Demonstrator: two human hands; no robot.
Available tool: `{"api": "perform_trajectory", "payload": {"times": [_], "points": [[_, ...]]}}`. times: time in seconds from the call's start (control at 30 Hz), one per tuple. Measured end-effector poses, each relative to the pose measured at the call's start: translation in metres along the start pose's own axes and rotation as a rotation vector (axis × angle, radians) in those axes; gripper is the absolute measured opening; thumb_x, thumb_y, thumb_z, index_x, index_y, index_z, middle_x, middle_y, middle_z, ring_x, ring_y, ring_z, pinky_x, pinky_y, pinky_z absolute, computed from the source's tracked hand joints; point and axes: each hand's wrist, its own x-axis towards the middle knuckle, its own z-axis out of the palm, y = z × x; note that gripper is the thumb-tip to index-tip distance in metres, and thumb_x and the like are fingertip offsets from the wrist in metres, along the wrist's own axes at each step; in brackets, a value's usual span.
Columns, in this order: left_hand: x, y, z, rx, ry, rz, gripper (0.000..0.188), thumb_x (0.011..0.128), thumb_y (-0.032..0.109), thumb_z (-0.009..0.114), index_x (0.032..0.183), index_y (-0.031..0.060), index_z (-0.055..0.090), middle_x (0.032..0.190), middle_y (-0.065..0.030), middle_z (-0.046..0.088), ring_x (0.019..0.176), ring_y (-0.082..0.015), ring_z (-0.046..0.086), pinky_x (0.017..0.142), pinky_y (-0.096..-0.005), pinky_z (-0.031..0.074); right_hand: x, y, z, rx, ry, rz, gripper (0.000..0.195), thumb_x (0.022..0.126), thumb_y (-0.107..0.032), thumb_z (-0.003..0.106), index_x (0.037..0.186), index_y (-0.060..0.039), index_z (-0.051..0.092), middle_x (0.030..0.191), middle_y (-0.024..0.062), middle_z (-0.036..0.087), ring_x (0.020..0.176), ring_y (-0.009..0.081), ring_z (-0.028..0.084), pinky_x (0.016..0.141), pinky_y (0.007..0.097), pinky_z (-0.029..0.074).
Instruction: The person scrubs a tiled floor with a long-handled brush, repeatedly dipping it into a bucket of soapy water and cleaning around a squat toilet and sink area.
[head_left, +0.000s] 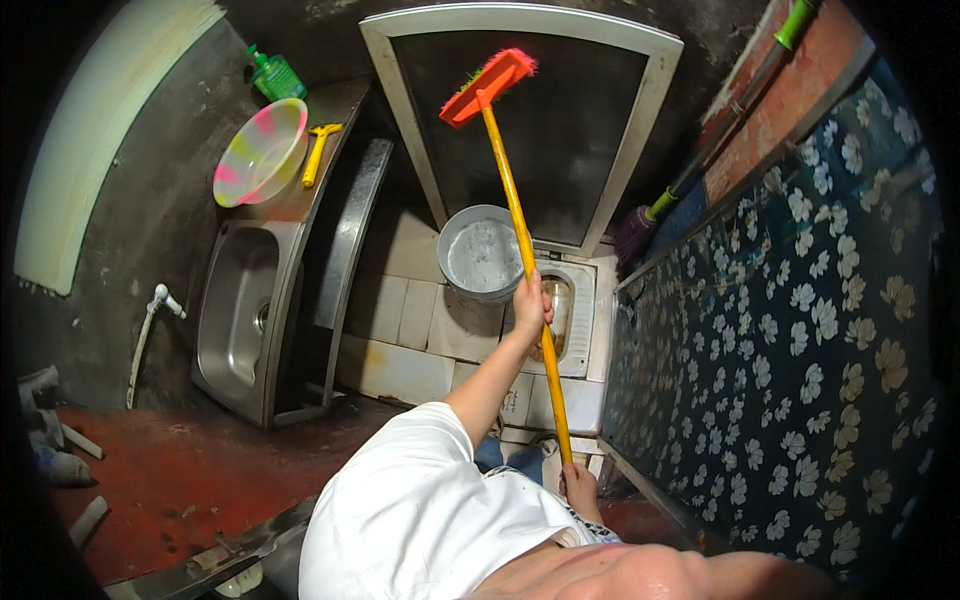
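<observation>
My left hand (531, 306) is closed around the middle of the yellow handle of a floor scrub brush (511, 187). Lower down, near my body, my right hand (581, 487) grips the handle's end. The orange brush head (491, 86), with pink and green bristles, is up in front of a white-framed dark panel (525, 135). A grey metal bucket (480, 251) stands on the tiles, left of the handle; whether it holds water I cannot tell. Beneath my left hand lies a squat toilet pan (574, 300), partly covered by hand and handle.
To the left is a steel sink (244, 315) with a counter bearing a colourful plastic basin (262, 154), a yellow squeegee (319, 154) and a green pump bottle (276, 75). A purple broom (637, 229) leans at the right, beyond a dark floral-patterned partition (765, 360).
</observation>
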Motion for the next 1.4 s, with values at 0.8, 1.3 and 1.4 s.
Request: {"api": "perform_trajectory", "payload": {"times": [0.8, 1.3, 1.4], "points": [[-0.028, 0.123, 0.027, -0.158, 0.071, 0.307, 0.019, 0.088, 0.024, 0.040, 0.081, 0.0085, 0.031, 0.049, -0.0011, 0.038, 0.031, -0.0092, 0.036, 0.028, -0.0227, 0.029, -0.076, -0.148, -0.002, -0.486, 0.247, -0.515, 0.024, 0.083, -0.018, 0.053, 0.070, 0.0011, 0.049, 0.054, -0.0026, 0.040, 0.052, 0.0079, 0.035, 0.046, 0.0247, 0.032], [0.032, 0.106, -0.018, 0.142, 0.340, 0.263, 0.025, 0.084, 0.028, 0.045, 0.085, 0.0042, 0.036, 0.049, -0.0101, 0.046, 0.034, -0.0235, 0.047, 0.030, -0.0326, 0.037, -0.054, -0.153, 0.046, -0.691, 0.239, -0.452, 0.030, 0.086, -0.022, 0.047, 0.069, 0.0019, 0.048, 0.051, 0.0090, 0.040, 0.048, 0.0147, 0.037, 0.046, 0.0302, 0.033], [0.025, 0.159, 0.003, 0.030, 0.276, 0.312, 0.025, 0.085, 0.028, 0.044, 0.082, 0.0050, 0.035, 0.047, -0.0089, 0.044, 0.033, -0.0203, 0.046, 0.029, -0.0312, 0.036, -0.056, -0.187, 0.053, -0.644, 0.274, -0.532, 0.032, 0.087, -0.022, 0.047, 0.065, 0.0007, 0.045, 0.051, 0.0024, 0.036, 0.049, 0.0090, 0.032, 0.044, 0.0267, 0.030]]}}
